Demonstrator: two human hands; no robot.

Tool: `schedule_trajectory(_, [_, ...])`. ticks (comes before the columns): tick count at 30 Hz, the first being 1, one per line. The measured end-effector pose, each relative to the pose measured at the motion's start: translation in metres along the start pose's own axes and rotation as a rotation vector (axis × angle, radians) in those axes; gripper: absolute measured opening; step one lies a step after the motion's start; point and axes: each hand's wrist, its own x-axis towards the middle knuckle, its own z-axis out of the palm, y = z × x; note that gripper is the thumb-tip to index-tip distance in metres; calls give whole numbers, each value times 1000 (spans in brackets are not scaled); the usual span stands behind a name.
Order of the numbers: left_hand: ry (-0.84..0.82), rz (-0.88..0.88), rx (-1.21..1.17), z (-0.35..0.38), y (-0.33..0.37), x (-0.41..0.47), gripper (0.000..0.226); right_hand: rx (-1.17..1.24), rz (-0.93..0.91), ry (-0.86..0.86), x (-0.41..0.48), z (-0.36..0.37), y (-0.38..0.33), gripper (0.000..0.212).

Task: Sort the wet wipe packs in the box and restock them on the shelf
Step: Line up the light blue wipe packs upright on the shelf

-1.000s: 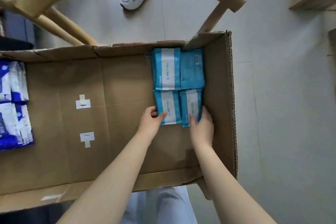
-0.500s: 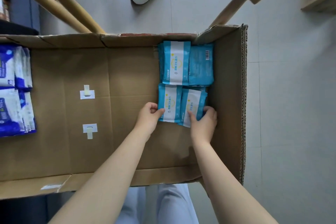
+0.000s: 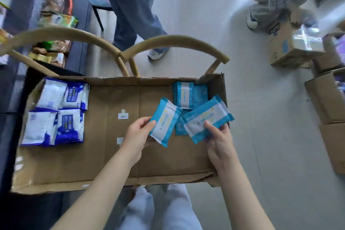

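A wide cardboard box (image 3: 104, 157) lies open below me. My left hand (image 3: 137, 136) grips a light-blue wet wipe pack (image 3: 165, 120), lifted above the box floor. My right hand (image 3: 218, 141) pinches a second light-blue pack (image 3: 206, 118), tilted over the box's right end. More light-blue packs (image 3: 189, 95) stand in the far right corner, and another lies partly hidden beneath the lifted ones. Several dark-blue and white packs (image 3: 57, 112) fill the box's left end.
Two curved wooden chair backs (image 3: 173, 43) rise behind the box. A person's legs (image 3: 134, 13) stand beyond them, and another person crouches at the far right by cardboard boxes (image 3: 291, 46). A shelf with packaged goods (image 3: 56, 22) runs along the left.
Both hands have lifted a light-blue pack each out of the near right pile. The camera has tilted up, showing the shelf, the people and more boxes.
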Motion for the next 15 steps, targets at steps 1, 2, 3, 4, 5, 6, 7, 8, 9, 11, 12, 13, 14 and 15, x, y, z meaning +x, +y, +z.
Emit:
schedule_trajectory(1, [7,32,-38,-9,14,-21,14,35,-19,-40,-20,11,-11,48])
schedule_trajectory(2, [17,70,-78,-17,27,-43,12,74,-40,-79,-40,21,-20,46])
schedule_trajectory(3, [27,111,-112,-26,40,-64,11,115,-58,-118,-58,31,-29,43])
schedule_trajectory(4, [36,150,-138,-34,51,-84,10,152,-67,-153,-74,39,-36,40])
schedule_trajectory(5, [40,182,-160,-41,61,-102,10,179,-66,-185,-89,47,-43,38])
schedule_trajectory(6, [40,207,-185,-49,70,-120,9,194,-60,-213,-103,56,-49,35])
schedule_trajectory(7, [37,228,-210,-56,77,-137,10,194,-57,-238,-116,63,-55,32])
schedule_trajectory(8, [33,252,-231,-63,83,-153,12,177,-61,-259,-128,71,-61,29])
schedule_trajectory(9, [29,277,-247,-68,89,-168,17,141,-72,-275,-138,78,-68,28])
schedule_trajectory(11, [27,321,-289,-75,98,-194,31,51,-112,-287,-155,91,-82,39])
schedule_trajectory(12, [29,340,-323,-77,101,-205,36,18,-139,-282,-162,96,-89,48])
schedule_trajectory(13, [32,359,-360,-77,104,-214,39,-2,-162,-283,-166,100,-97,55])
schedule_trajectory(14, [35,379,-396,-76,107,-222,40,-13,-176,-297,-171,103,-104,59])
schedule_trajectory(15, [38,401,-425,-73,109,-230,41,-21,-181,-320,-174,105,-111,59])
